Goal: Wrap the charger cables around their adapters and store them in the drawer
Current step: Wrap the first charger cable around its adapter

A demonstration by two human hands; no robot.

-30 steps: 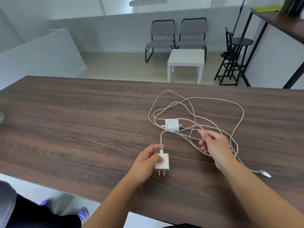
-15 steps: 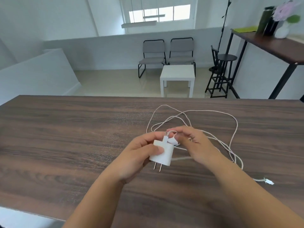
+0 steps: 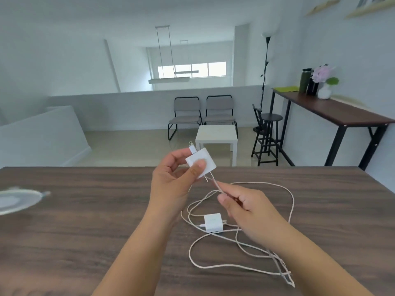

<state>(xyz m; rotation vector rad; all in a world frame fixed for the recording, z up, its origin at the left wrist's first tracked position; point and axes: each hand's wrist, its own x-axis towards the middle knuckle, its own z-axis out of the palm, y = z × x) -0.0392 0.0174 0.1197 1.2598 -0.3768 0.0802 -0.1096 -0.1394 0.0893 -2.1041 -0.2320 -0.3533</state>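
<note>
Raised since earlier above the dark wood-grain worktop [image 3: 85, 231]: white square plug adapter [image 3: 201, 165], gripped by left hand [image 3: 171, 184]; right hand [image 3: 245, 208], at its 5 o'clock, pinches white braided cable [image 3: 218, 185].

One white adapter [image 3: 201, 163] is up in the air above the table, tilted, prongs pointing down-right, with a plug stuck in its top-left corner. The second white adapter [image 3: 213, 222] lies flat on the wood, prongs to the right, cable plugged in on its left. The pale cables [image 3: 291, 212] sprawl around it in loose loops, tangled together I think.
</note>
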